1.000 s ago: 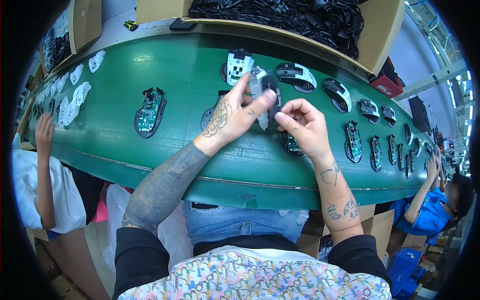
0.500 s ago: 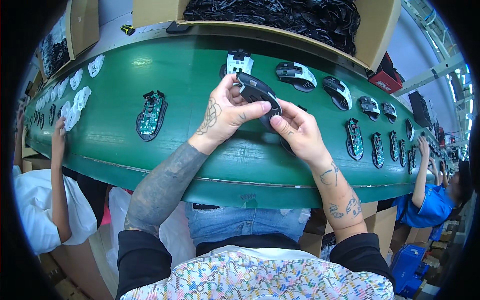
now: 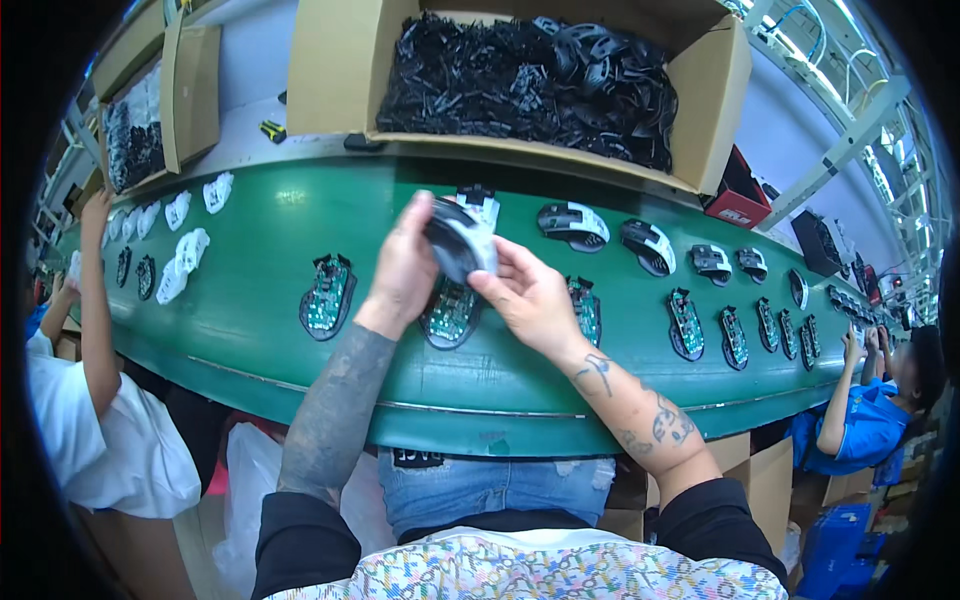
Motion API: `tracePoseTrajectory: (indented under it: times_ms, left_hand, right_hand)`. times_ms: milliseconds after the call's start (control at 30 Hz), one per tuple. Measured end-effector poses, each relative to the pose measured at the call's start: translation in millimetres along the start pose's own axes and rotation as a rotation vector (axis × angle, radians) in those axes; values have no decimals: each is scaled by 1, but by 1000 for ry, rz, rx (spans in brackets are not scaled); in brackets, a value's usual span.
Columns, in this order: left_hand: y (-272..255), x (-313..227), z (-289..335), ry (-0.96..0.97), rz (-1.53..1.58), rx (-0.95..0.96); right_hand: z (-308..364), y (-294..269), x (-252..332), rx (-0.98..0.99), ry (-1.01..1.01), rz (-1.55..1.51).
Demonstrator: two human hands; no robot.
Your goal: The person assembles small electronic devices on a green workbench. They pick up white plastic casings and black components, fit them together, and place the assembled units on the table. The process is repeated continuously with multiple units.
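Observation:
A black-and-white computer mouse shell (image 3: 462, 243) is held up between my two hands, blurred by motion. My left hand (image 3: 403, 265) grips its left side, and my right hand (image 3: 530, 300) pinches its lower right edge between thumb and fingers. Right below it on the green belt lies a mouse base with a green circuit board (image 3: 452, 318), partly covered by the hands. Behind the held shell stands another white-and-black mouse shell (image 3: 482, 205). One more circuit-board base (image 3: 328, 298) lies left of my left hand; another (image 3: 586, 305) is partly hidden behind my right wrist.
Several black-and-white shells (image 3: 572, 226) and board bases (image 3: 686, 325) line the green belt (image 3: 250, 260) to the right; white shells (image 3: 184, 265) lie left. A cardboard box (image 3: 340, 75) of black parts stands behind, near a red box (image 3: 740, 190). Co-workers reach in from both sides.
My hands have moved left with the shell, whose white side now shows. The view has tilted up, showing more of the cardboard box. The left co-worker's arm has reached farther back.

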State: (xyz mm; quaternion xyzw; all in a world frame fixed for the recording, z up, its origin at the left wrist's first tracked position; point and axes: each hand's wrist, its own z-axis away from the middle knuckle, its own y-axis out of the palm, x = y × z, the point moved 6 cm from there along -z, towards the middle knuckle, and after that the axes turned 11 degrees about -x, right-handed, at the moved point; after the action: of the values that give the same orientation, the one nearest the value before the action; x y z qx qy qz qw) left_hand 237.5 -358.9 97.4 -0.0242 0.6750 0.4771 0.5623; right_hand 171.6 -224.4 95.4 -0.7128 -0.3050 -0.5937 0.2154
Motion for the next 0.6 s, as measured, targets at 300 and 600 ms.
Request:
tracePoseTrajectory:
  times_ms: [300, 600]
  left_hand:
    - [-167, -102, -105, 618, -1120, -621]
    - [-103, -55, -59, 512, -1787, -88]
  right_hand:
    - [-71, 1, 88, 25, -492, 407]
    - [-199, -104, 111, -271, -798, 897]
